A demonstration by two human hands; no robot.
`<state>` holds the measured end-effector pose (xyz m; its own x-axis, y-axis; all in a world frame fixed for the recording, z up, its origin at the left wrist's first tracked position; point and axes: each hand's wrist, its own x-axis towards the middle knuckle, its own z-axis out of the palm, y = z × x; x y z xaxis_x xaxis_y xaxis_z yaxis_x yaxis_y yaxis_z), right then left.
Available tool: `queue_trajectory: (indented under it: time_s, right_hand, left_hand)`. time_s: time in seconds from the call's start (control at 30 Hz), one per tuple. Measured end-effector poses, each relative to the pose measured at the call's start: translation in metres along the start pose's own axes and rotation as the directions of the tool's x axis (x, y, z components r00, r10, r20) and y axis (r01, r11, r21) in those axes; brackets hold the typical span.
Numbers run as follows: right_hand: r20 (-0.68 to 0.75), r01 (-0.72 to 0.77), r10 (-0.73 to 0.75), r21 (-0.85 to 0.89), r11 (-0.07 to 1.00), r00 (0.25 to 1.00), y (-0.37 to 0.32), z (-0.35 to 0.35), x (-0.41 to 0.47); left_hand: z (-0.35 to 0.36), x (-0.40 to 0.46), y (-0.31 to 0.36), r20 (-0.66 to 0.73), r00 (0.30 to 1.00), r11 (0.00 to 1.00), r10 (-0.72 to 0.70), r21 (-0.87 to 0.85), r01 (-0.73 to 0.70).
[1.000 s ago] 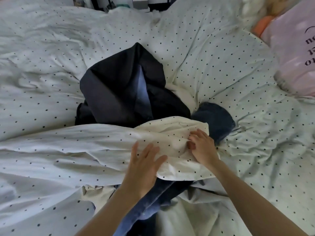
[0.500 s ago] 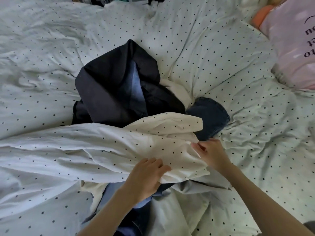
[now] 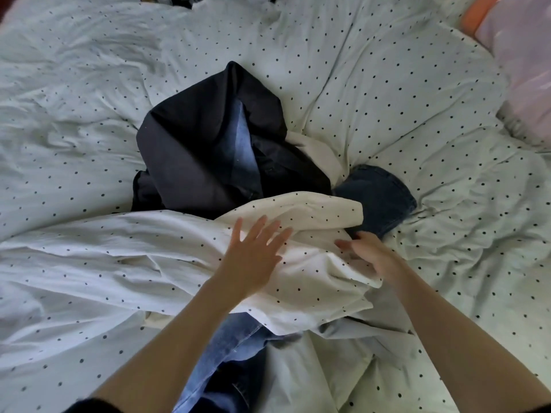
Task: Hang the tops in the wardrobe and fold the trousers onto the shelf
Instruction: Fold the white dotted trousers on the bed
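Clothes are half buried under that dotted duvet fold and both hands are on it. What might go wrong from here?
1. The duvet fold covers the middle of the light blue jeans; pulling them from the near end may drag the dark garment and the dark denim piece along in a tangle.
2. The left hand lies flat while the right hand curls at the fold's edge, so the fold may slip back over the pile.
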<state>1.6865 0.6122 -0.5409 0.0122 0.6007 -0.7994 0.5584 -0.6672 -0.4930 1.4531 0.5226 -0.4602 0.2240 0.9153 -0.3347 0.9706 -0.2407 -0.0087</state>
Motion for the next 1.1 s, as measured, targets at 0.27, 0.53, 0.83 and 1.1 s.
queue_trajectory:
  time_s: [0.27,0.53,0.83,1.1]
  right_hand:
    - [-0.168,0.161,-0.16,-0.01,0.987,0.973,0.022,-0.035,-0.029]
    - [-0.344,-0.01,-0.067,-0.217,0.976,0.937,0.077,-0.07,-0.033]
    - [-0.31,0.425,-0.421,-0.059,0.903,0.852,0.048,-0.061,-0.046]
    - [-0.209,0.347,-0.333,0.031,0.937,0.919,0.029,-0.049,-0.042]
  left_hand:
    - [-0.009,-0.005,0.017,-0.279,0.954,0.968,0.113,-0.187,-0.169]
    - [-0.003,-0.006,0.025,-0.33,0.923,0.943,0.199,-0.191,-0.272]
    - [-0.006,0.018,0.029,-0.27,0.963,0.894,0.006,-0.431,-0.127]
    - [-0.035,0.067,0.023,-0.174,0.959,0.878,-0.225,-0.463,0.122]
